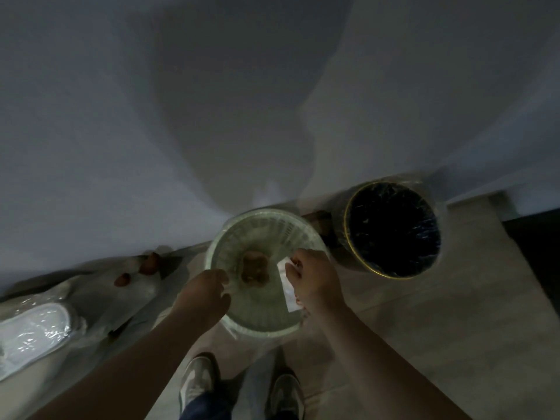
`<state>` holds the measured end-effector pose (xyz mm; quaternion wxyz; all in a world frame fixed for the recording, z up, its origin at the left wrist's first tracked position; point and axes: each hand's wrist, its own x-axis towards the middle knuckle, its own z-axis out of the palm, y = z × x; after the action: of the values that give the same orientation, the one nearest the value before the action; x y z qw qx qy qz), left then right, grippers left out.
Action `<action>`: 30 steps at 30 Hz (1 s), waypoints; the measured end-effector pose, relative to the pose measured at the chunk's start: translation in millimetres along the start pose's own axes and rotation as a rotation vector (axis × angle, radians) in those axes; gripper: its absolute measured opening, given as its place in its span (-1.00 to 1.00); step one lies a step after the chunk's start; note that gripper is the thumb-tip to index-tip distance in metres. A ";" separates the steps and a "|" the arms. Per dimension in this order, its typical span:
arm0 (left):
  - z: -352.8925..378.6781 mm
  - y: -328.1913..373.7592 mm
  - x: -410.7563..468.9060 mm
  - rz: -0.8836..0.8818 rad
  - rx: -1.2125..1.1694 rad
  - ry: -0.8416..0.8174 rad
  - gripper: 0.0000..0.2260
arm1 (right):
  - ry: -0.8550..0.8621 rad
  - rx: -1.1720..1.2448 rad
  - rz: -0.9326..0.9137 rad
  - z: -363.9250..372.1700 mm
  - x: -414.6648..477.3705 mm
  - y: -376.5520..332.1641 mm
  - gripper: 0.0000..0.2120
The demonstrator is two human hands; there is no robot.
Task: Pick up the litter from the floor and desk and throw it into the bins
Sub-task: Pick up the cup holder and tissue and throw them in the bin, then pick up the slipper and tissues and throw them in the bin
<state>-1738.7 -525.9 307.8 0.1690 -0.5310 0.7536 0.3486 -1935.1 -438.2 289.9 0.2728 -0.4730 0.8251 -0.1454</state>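
Dim room: pale wall point(151, 116), beige tile floor point(424, 298). White bin point(263, 332) w/ clear liner stands by the wall, black bin point(346, 225) just beside, on its right. R hand point(315, 280) pinches a white paper point(286, 287) over the white bin's rim. L hand point(206, 292) curled at the opposite rim; can't tell if it grips anything. Brown litter point(254, 268) lies inside.

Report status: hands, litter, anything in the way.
Right hand pinching white paper scrap over white basket bin. Left hand at its left rim, grip unclear. Brown litter inside. Nothing blocking.
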 end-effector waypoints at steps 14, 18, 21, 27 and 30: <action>-26.0 -16.6 -18.4 0.089 0.131 -0.002 -0.76 | -0.271 -0.493 -0.266 13.4 25.0 -28.5 -0.57; -39.7 -11.1 -37.1 0.091 0.143 0.006 -0.74 | -0.349 -0.567 -0.353 -9.6 5.3 -36.7 -0.57; -57.5 -3.5 -64.3 0.088 0.182 0.010 -0.72 | -0.376 -0.562 -0.369 -38.0 -16.6 -55.1 -0.57; -118.2 22.5 -163.6 0.038 0.181 0.060 -0.69 | -0.387 -0.532 -0.373 -129.6 -81.3 -112.0 -0.57; -154.7 37.4 -233.8 -0.017 0.098 0.109 -0.71 | -0.389 -0.452 -0.387 -186.2 -121.2 -153.7 -0.60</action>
<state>-1666.6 -468.2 575.1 0.1565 -0.5469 0.7732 0.2803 -1887.8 -415.7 554.9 0.2808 -0.6877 0.6641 0.0848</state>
